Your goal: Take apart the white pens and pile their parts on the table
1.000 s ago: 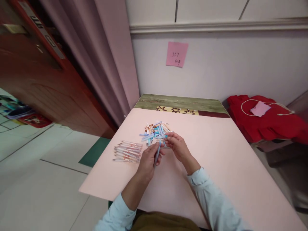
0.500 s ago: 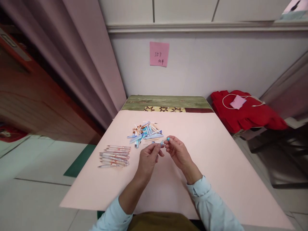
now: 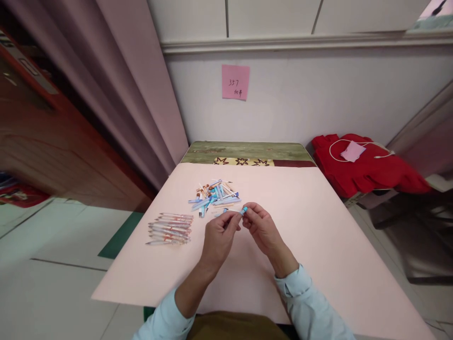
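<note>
My left hand (image 3: 219,236) and my right hand (image 3: 260,226) meet over the middle of the pink table top (image 3: 318,236). Both pinch a small pen with a blue end (image 3: 243,210) between their fingertips. Just beyond the hands lies a loose heap of blue and white pens and pen parts (image 3: 214,194). To the left, a neat row of pens (image 3: 170,228) lies side by side on the table.
A red cloth with a white cable and a pink slip (image 3: 361,165) lies on a seat to the right. A pink sticky note (image 3: 235,82) hangs on the wall. A curtain (image 3: 141,85) and a wooden door (image 3: 53,132) stand left.
The pen went from hanging upright in my left hand to lying across between both hands' fingertips. The hands drew closer together. The view swung right, then settled.
</note>
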A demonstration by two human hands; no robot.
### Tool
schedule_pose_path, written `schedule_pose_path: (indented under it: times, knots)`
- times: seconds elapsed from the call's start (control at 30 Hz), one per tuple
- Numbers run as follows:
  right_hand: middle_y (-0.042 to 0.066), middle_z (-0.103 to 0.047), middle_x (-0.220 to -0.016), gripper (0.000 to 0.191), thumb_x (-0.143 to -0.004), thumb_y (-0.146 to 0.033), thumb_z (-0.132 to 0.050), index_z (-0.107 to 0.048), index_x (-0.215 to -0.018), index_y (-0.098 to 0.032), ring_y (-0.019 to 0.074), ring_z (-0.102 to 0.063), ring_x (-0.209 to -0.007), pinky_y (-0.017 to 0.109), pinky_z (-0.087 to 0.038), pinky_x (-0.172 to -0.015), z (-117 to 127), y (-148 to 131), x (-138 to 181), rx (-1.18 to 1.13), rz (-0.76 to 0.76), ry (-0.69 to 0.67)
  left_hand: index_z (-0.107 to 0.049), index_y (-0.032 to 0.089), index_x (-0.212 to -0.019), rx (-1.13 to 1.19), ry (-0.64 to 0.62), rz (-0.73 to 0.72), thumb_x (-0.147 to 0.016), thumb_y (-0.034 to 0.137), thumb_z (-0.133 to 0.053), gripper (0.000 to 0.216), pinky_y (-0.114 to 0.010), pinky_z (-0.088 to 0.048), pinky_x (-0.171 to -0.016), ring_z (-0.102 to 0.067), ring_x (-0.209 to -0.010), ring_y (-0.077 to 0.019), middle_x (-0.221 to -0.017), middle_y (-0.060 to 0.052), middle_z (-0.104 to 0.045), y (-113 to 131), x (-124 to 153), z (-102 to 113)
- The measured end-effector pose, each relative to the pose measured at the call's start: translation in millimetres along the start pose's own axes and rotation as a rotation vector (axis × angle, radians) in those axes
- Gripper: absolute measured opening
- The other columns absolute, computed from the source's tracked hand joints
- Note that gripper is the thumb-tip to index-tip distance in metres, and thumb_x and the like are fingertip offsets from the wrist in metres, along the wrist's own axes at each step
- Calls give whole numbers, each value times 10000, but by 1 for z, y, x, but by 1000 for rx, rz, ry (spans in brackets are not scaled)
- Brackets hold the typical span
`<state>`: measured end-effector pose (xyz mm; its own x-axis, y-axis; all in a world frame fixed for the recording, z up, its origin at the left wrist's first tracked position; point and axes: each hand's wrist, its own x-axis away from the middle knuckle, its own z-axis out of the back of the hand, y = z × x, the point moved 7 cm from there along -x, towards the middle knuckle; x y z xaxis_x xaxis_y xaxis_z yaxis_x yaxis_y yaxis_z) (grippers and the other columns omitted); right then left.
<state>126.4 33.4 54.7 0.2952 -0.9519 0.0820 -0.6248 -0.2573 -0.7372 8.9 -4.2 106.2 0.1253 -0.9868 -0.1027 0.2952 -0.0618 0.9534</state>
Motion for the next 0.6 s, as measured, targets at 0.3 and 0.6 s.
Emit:
schedule_pose_path:
  times: [0.3, 0.6]
  knots:
    - [-26, -571, -712, 178, -771, -344, -753, -688, -881, -221, 106, -475, -606, 239, -400, -590, -4, -17, 9, 284, 140, -49, -725, 208, -862, -47, -10, -28, -867, 391, -588, 229, -236, -450, -664, -618, -678, -148, -717, -1, -680, 15, 11, 7]
    - [-24, -581, -724, 144, -796, -342, -725, -672, -856, -222, 101, -452, -592, 236, -385, -572, -22, -22, 27, 311, 186, -48, -724, 212, -851, 2, -24, -52, -866, 367, -595, 202, -232, -438, -656, -585, -661, -143, -685, 0, -652, 31, 25, 15]
